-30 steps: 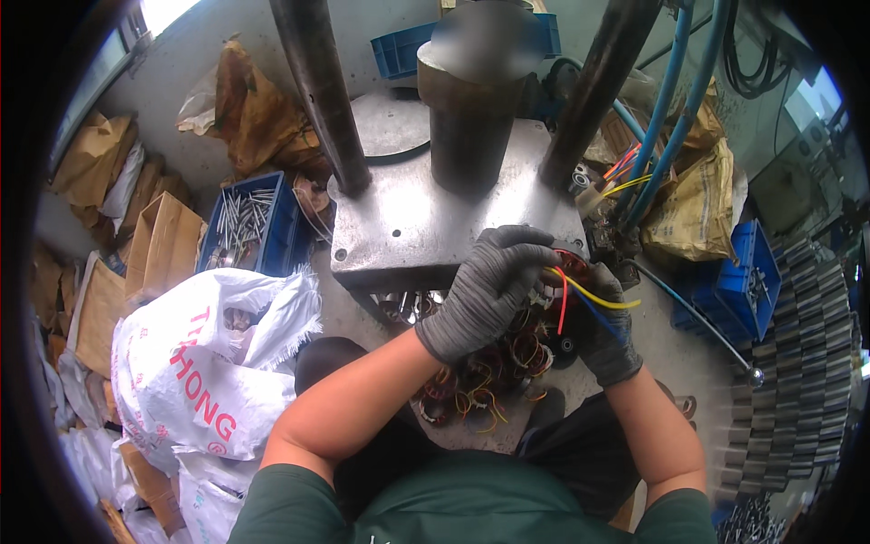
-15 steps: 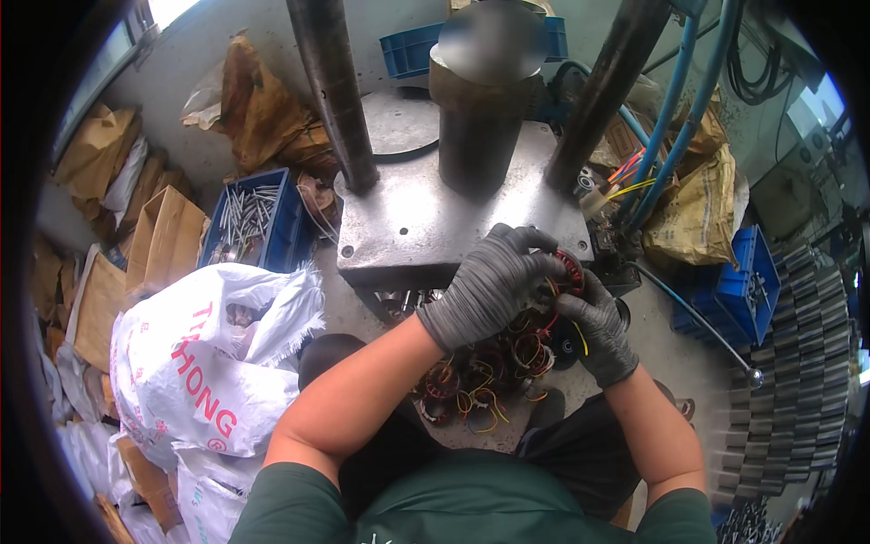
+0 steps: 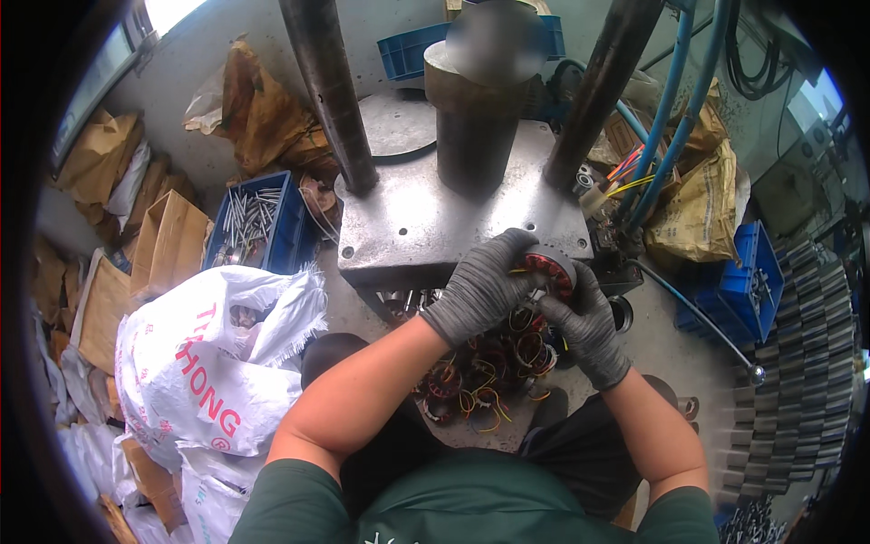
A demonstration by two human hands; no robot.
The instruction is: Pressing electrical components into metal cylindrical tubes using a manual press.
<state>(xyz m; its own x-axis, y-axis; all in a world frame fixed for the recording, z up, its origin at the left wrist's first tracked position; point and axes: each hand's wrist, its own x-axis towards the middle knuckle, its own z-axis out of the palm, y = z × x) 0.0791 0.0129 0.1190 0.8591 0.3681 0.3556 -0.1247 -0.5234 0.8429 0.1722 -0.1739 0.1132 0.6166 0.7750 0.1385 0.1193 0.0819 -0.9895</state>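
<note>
A ring-shaped wound part (image 3: 556,272) is held aloft at a tilt between the left hand (image 3: 489,281) and the right hand (image 3: 589,328). Red windings are bordered by a dark outer rim; its lower left is covered by the fingers.

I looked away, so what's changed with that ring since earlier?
The red-wound ring has turned, showing more dark outer rim, and its dangling wires no longer show over the right hand. Both it and the left hand kept hold; the white sack stayed put.
</note>
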